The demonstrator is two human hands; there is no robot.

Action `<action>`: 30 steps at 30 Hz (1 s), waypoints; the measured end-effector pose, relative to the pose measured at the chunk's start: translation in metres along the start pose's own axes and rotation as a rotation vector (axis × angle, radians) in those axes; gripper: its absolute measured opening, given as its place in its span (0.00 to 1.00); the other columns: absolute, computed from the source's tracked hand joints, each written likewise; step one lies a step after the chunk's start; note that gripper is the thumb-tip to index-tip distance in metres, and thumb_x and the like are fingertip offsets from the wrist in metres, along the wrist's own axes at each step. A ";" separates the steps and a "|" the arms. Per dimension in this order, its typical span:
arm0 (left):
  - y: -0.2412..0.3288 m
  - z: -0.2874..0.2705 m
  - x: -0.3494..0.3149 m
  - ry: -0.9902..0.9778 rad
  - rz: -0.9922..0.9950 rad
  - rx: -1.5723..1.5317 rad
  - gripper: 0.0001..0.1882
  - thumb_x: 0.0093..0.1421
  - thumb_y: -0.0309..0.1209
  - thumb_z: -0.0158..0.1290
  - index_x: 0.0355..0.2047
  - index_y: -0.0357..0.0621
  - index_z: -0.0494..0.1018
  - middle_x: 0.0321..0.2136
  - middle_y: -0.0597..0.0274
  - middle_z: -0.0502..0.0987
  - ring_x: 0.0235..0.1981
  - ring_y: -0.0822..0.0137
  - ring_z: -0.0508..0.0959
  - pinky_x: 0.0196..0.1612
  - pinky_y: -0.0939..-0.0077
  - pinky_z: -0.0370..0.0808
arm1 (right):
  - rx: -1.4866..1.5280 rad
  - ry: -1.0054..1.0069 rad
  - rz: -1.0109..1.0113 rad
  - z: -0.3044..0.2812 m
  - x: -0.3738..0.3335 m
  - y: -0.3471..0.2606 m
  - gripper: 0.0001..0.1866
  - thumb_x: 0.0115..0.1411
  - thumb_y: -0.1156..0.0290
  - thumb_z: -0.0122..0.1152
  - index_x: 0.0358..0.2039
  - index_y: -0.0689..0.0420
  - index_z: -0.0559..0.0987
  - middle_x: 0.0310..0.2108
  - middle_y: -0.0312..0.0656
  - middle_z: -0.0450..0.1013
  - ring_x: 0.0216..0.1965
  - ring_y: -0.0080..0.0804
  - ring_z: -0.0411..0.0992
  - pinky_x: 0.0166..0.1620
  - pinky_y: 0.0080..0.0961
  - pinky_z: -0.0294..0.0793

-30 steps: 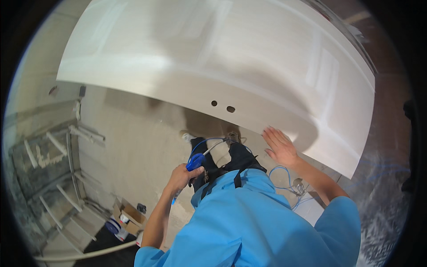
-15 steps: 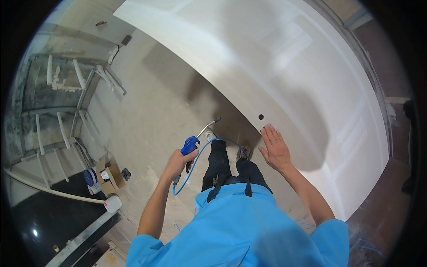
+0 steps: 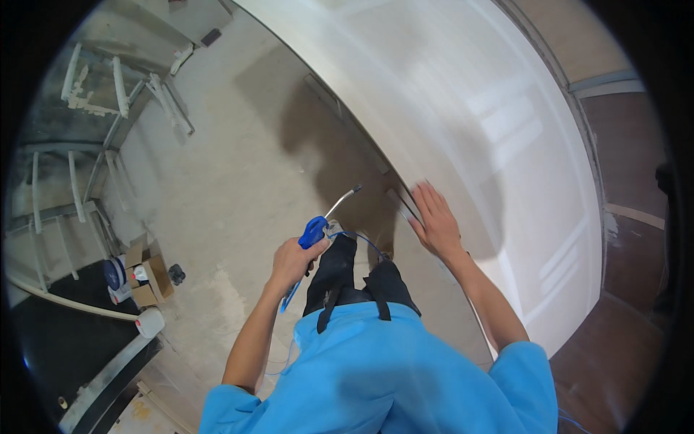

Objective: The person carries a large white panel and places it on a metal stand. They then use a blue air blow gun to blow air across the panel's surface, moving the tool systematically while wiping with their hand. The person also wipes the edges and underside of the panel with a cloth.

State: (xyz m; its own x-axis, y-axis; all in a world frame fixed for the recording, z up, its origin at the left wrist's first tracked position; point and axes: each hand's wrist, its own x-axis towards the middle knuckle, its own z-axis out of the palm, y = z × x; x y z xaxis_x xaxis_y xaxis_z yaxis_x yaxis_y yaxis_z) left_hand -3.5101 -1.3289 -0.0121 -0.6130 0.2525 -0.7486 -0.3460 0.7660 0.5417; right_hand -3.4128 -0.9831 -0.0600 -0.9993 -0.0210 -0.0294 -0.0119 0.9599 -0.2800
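Note:
My left hand (image 3: 290, 263) is wrapped round the handle of a blue air blow gun (image 3: 313, 231). Its bent metal nozzle points up and to the right, stopping short of the large white panel (image 3: 434, 94). A thin blue hose (image 3: 365, 241) loops from the gun past my legs. On the panel's near edge lies my right hand (image 3: 438, 226), fingers stretched out and holding nothing. The fingertips look slightly blurred. Part of the panel's surface is hidden under that hand and its shadow.
Metal racks with pale bars (image 3: 72, 181) stand at the left. An open cardboard box (image 3: 148, 278) sits by a black surface (image 3: 65, 340). A white container (image 3: 150, 322) is at that surface's corner. Concrete floor (image 3: 217, 195) spreads before me; brown boards (image 3: 614, 347) are at the right.
The view has shifted, and the panel's edge now appears steeper. My right hand has slid up along the edge, and the panel's dark round hole no longer shows. My left hand keeps its grip.

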 end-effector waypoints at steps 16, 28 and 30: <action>-0.016 -0.060 0.036 0.045 0.055 -0.031 0.34 0.61 0.66 0.58 0.20 0.44 0.79 0.15 0.62 0.78 0.18 0.63 0.80 0.28 0.64 0.74 | -0.025 0.131 -0.046 0.020 0.103 -0.018 0.37 0.67 0.61 0.63 0.71 0.65 0.65 0.71 0.58 0.63 0.74 0.53 0.58 0.75 0.46 0.57; 0.016 -0.085 0.081 0.066 0.039 -0.152 0.34 0.61 0.65 0.57 0.19 0.45 0.78 0.15 0.63 0.78 0.19 0.63 0.81 0.28 0.65 0.74 | 0.000 0.231 -0.185 0.039 0.298 -0.029 0.37 0.67 0.58 0.63 0.70 0.66 0.66 0.70 0.59 0.64 0.73 0.55 0.60 0.73 0.48 0.59; 0.016 -0.092 0.090 0.079 0.014 -0.135 0.34 0.61 0.65 0.58 0.19 0.45 0.78 0.15 0.63 0.78 0.19 0.63 0.81 0.28 0.65 0.73 | -0.010 0.266 -0.218 0.032 0.289 -0.031 0.36 0.67 0.60 0.63 0.70 0.66 0.66 0.70 0.59 0.64 0.73 0.55 0.60 0.73 0.48 0.60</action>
State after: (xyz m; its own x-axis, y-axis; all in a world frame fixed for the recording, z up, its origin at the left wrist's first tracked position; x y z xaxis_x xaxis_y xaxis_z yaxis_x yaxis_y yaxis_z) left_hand -3.6359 -1.3479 -0.0355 -0.6705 0.2119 -0.7110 -0.4259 0.6748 0.6027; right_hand -3.6997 -1.0281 -0.0900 -0.9471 -0.1536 0.2819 -0.2254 0.9435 -0.2429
